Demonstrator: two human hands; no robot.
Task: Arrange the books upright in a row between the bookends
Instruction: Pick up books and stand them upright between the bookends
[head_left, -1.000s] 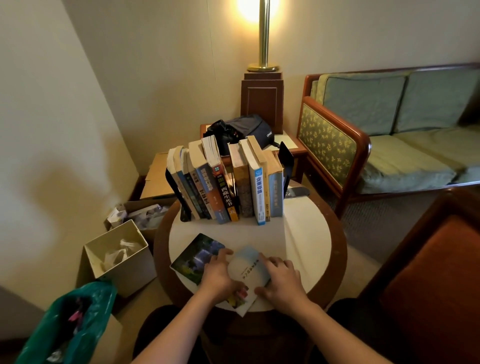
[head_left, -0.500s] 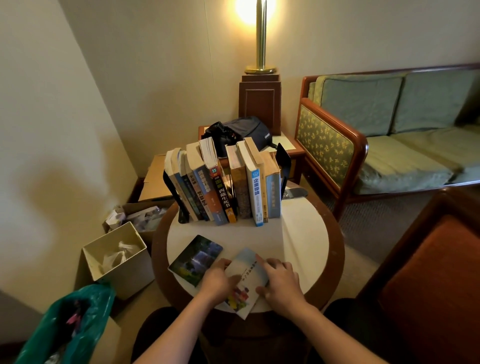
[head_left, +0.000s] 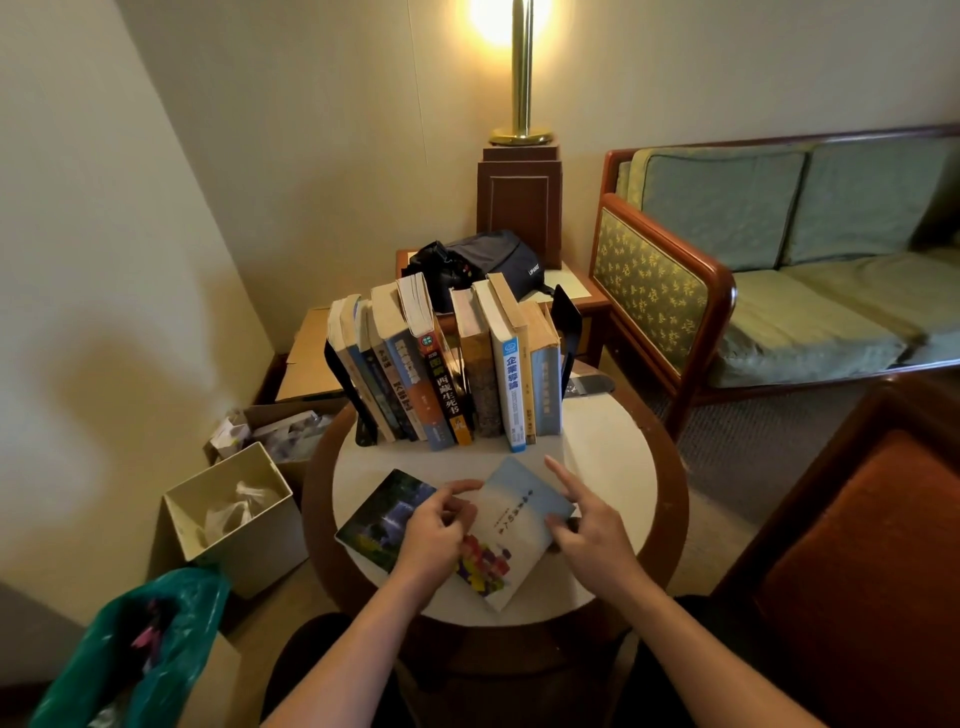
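Position: pale blue book (head_left: 524, 514) flat on near part of round table (head_left: 597, 457), overlapping dark-cover book (head_left: 382, 512) at left. Left hand (head_left: 434, 535) curled over left edge, gripping. Right hand (head_left: 592, 540) pinching right edge, index finger straight, raised. Behind: upright row (head_left: 452, 374) between black bookends (head_left: 566, 322).

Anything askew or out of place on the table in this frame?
Yes. The leaning books at the row's left tilt against the left bookend, leaving a gap mid-row. Two lie flat in front: a pale blue book overlapping a dark green book.
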